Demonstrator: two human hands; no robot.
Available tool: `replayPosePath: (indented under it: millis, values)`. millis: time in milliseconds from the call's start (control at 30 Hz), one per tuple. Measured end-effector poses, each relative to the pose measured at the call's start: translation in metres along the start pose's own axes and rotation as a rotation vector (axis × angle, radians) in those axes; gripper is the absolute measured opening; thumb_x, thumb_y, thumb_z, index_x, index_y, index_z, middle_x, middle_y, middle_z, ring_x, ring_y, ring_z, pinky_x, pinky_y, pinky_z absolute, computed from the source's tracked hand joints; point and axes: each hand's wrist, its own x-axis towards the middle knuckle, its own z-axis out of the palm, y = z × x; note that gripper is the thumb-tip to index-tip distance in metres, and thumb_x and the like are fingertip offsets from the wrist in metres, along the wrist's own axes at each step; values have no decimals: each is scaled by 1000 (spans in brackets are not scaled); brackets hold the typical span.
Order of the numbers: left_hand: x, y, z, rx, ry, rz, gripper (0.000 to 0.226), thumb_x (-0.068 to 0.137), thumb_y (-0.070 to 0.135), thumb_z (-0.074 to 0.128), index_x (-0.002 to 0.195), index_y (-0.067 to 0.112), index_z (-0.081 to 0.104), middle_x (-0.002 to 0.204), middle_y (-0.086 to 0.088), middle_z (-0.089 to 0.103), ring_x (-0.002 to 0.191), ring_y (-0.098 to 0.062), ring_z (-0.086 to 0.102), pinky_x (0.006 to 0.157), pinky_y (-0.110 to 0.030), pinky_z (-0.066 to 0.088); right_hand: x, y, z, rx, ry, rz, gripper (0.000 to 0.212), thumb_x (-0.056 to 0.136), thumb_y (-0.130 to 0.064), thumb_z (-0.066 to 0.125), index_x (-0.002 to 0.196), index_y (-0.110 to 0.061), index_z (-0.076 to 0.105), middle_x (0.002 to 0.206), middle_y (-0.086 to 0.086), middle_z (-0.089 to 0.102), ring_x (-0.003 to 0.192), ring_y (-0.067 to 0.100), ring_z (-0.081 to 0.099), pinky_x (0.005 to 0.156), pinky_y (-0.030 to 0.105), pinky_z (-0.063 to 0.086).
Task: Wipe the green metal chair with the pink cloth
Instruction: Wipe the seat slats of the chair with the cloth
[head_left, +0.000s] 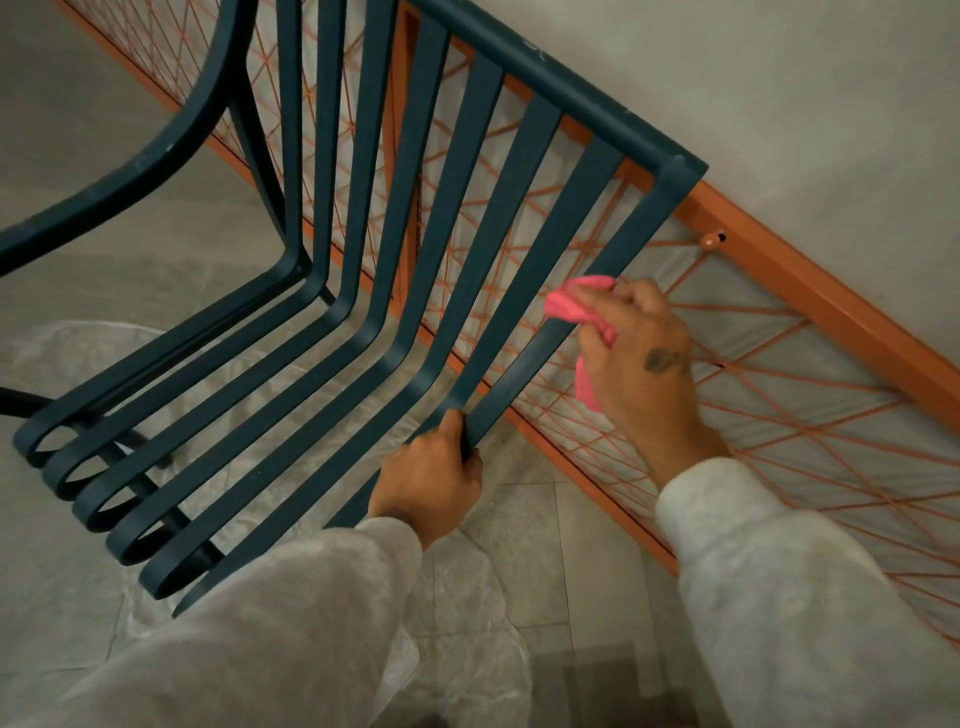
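Wiping step underway: R hand (636, 358) clenched on bunched pink cloth (574, 306), pressed to outermost back slat (592, 291) of green metal chair (363, 249), L hand (431, 480) closed round that slat's lower bend; next, likely slide cloth along the slat w/ steady pressure.

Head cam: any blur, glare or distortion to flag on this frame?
Head view: wide-angle tilt, so the orange railing runs diagonally; soft, dim, even light, no glare on the green chair; right hand with the pink cloth and left hand fairly sharp; sleeves at the bottom edge look softer.
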Motion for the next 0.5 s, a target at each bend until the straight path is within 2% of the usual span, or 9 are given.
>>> replayPosePath:
  millis: [67,133,233,333,433,500]
  values:
    - [0,-1,1,-7,-1,-1,22,91,37,49,109,27,41,77,10,57,67,-17,60,69,-41,56,-3,-7,8,72,107,131,39,87,-11,61,124,-23,64,105,-4,50,91,7,50,83,20,47]
    - [0,-1,2,-17,1,1,22,91,37,50,109,27,42,81,9,60,68,-15,60,68,-38,56,-24,-17,22,140,113,207,41,88,-9,62,127,-21,62,111,-3,52,96,10,52,87,22,49]
    - [1,0,3,-11,10,0,17,91,36,49,102,27,42,80,5,65,67,-18,61,65,-39,55,-74,-32,49,209,-7,191,41,87,-5,63,126,-18,63,119,6,58,102,16,56,92,19,47]
    - [2,1,4,-30,8,-7,18,92,41,42,102,27,48,80,5,66,67,-16,62,66,-38,55,-103,-35,60,211,-163,179,38,88,-13,61,125,-24,63,116,-2,59,99,5,51,89,11,43]
    - [2,1,3,-22,22,-4,14,93,37,45,101,26,46,82,4,67,69,-18,63,66,-38,54,-85,-19,45,190,-332,39,35,88,-17,55,118,-31,67,110,-10,58,94,-2,51,90,18,49]
    - [1,0,2,-11,6,-3,12,91,35,48,99,27,42,80,5,65,69,-20,62,67,-41,55,-58,-7,31,133,-349,5,34,88,-20,53,114,-35,69,111,-13,56,93,-1,55,87,18,50]
